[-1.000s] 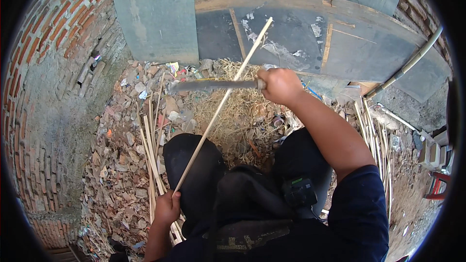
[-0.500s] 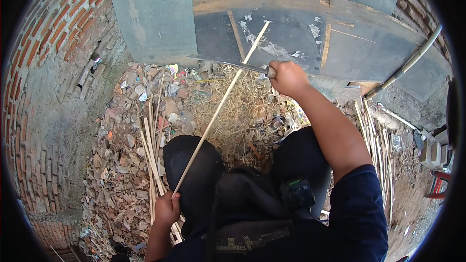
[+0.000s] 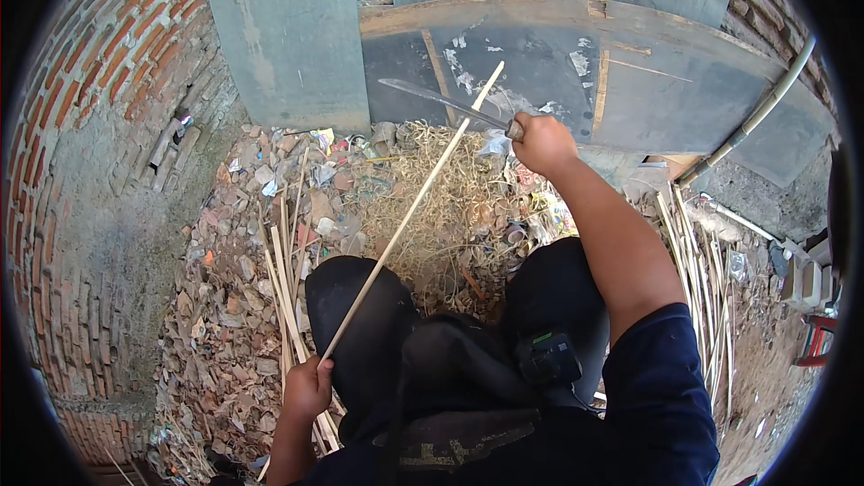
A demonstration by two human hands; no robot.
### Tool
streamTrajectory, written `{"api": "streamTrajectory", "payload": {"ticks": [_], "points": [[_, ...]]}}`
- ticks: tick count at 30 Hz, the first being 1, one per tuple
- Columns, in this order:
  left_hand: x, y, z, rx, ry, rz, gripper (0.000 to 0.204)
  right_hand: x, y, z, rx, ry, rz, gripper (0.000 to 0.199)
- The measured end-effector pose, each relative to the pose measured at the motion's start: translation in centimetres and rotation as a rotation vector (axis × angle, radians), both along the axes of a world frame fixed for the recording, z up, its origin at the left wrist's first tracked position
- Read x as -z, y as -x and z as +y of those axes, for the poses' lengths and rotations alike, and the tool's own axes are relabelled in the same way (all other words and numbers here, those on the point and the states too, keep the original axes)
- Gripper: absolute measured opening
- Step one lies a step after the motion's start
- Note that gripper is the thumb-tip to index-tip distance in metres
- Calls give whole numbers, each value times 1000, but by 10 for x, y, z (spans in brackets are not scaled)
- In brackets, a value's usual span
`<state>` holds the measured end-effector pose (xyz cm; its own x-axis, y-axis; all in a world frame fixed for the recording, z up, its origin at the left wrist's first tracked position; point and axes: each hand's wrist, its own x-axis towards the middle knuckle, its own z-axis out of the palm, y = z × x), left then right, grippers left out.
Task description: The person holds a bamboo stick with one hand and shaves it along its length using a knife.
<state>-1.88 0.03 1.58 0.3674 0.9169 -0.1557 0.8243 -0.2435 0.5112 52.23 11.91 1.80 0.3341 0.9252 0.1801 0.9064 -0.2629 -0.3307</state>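
A long, thin, pale strip, likely bamboo (image 3: pixel 405 218), slants from my left side up and away to the right, over my left knee. Its near end is gripped by my left hand (image 3: pixel 308 387), closed beside my left thigh. My right hand (image 3: pixel 545 144) is wrapped round the handle of a long-bladed knife (image 3: pixel 441 97), its blade pointing left. The blade crosses the strip near its far end; whether the edge touches it I cannot tell. Curly pale shavings (image 3: pixel 441 182) lie on the ground beneath.
Bundles of similar strips lie at my left (image 3: pixel 286 297) and right (image 3: pixel 691 256). A brick wall (image 3: pixel 76 243) rises on the left. Dark boards (image 3: pixel 531 72) stand ahead, with a pole (image 3: pixel 756 121) leaning at the right. Rubble and litter (image 3: pixel 220 306) cover the ground.
My right hand and the knife have shifted slightly right, and the blade tip has risen. The strip's far end has dipped a little nearer. My left hand stays almost in place.
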Motion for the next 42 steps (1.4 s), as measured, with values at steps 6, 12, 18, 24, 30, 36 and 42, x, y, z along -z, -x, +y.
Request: {"api": "streamTrajectory", "payload": {"ticks": [6, 12, 18, 24, 30, 36, 42], "points": [[-10, 8, -7, -11, 104, -18, 48, -7, 23, -11, -157, 11, -50, 22], [-5, 24, -3, -67, 369, -222, 45, -17, 32, -17, -321, 19, -146, 23], [2, 29, -11, -122, 307, -238, 40, -7, 13, -16, -171, -117, 26, 38], [2, 15, -14, -180, 143, -177, 38, -10, 12, -20, -106, -126, 106, 37], [2, 4, -20, -166, -5, -49, 40, -10, 12, -21, -174, -146, 50, 36], [5, 3, -23, -123, -73, -20, 41, -23, 29, -24, -339, -197, -2, 28], [5, -4, -27, -168, -112, -39, 41, -32, 46, -22, -428, -49, -136, 21]]}}
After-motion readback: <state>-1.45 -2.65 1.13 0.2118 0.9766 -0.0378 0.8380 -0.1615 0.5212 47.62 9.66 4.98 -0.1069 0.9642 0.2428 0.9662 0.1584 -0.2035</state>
